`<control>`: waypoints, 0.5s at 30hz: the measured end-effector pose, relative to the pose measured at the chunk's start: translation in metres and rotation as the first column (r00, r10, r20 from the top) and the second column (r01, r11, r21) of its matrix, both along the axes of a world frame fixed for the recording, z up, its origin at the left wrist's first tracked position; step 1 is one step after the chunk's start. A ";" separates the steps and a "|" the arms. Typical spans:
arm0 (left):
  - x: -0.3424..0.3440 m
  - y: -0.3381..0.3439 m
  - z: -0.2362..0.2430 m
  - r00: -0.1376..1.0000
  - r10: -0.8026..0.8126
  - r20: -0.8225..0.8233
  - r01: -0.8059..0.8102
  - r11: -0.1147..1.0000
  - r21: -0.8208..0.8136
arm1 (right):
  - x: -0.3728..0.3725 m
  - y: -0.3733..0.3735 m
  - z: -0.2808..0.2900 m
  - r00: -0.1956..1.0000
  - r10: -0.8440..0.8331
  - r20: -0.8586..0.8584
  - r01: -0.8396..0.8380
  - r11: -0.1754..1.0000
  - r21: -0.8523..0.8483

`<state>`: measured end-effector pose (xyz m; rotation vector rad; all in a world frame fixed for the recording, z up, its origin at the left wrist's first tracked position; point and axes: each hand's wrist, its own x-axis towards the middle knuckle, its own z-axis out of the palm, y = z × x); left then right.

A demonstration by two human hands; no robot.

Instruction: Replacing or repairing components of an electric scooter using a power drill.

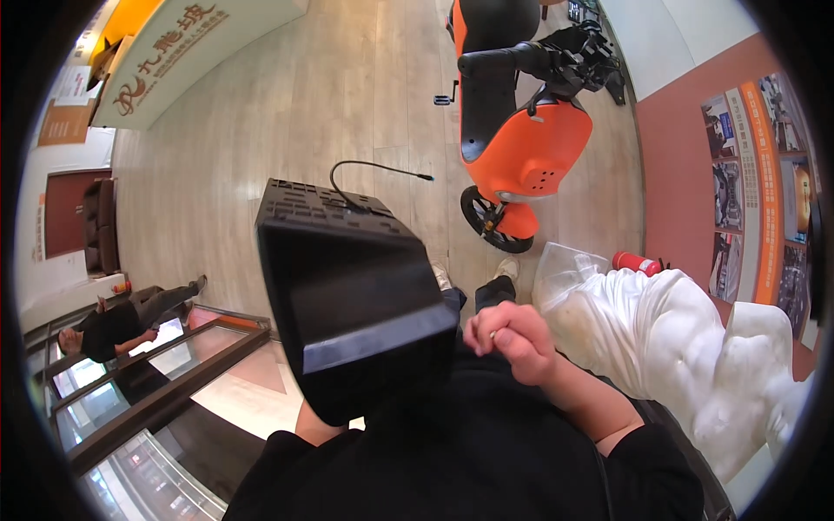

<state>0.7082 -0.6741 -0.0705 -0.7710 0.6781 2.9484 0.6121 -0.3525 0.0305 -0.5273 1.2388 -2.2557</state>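
Note:
A large black plastic box (365,286) with a ridged top side and glossy dark faces is up against the front of my body. A thin black cable with a blue-tipped connector (426,177) curls out of its ridged side. My left forearm (317,426) runs in behind the box, and the box hides that hand. Just right of the box, my right hand (514,340) is closed with the fingers curled in. A small pale spot shows at its fingertips, too small to name.
An orange and black electric scooter (539,148) stands ahead on the wood-look floor (373,95). To my right are a white cloth-like heap (625,321) and a red fire extinguisher (637,262). A person in dark clothes (130,321) is by the glass doors at left.

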 end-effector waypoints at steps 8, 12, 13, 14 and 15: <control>0.009 -0.021 0.002 0.999 -0.002 -0.041 0.002 1.000 -0.001 | 0.009 -0.014 0.008 0.959 0.259 -0.117 -0.256 0.966 0.039; 0.013 -0.031 0.002 0.998 -0.007 -0.061 0.007 1.000 0.002 | 0.014 -0.016 0.004 0.944 0.294 -0.148 -0.295 0.955 0.014; 0.014 -0.033 0.002 0.998 -0.009 -0.064 0.009 1.000 0.003 | 0.015 -0.017 0.007 0.944 0.299 -0.137 -0.301 0.954 0.005; 0.016 -0.034 0.002 0.998 -0.011 -0.067 0.012 1.000 0.006 | 0.016 -0.017 0.009 0.943 0.304 -0.138 -0.306 0.952 0.006; 0.017 -0.035 0.002 0.998 -0.014 -0.069 0.015 1.000 0.009 | 0.015 -0.015 0.010 0.933 0.332 -0.137 -0.331 0.943 0.031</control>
